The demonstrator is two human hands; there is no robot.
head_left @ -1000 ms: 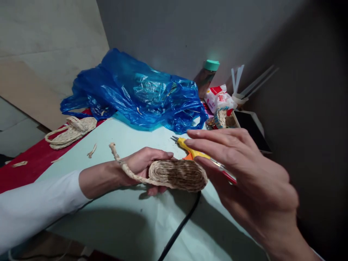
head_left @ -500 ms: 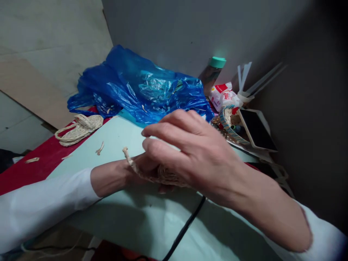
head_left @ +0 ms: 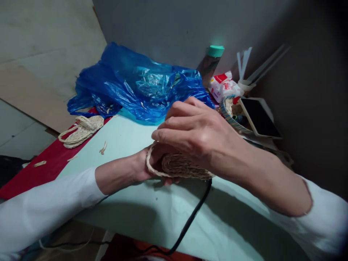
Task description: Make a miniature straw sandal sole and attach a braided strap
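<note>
A flat oval coil of braided straw is between my hands above the pale green tabletop. My left hand is closed on it from behind and below, some fingertips showing under its lower edge. A loose length of the straw braid loops out from the coil's left side and runs up beneath my right fingers. My right hand arches over the coil, its fingers bent together at the braid's upper end. My right thumb and the exact grip are hidden behind the hand.
A blue plastic bag lies at the back. Another woven straw piece rests on red cloth at left. A phone, small basket and teal-lidded bottle stand at right. A black cable crosses the front.
My right hand has lifted slightly and shifted right, uncovering more of the coil. The braid's free end, which stuck out leftward, now curves up under my right fingers.
</note>
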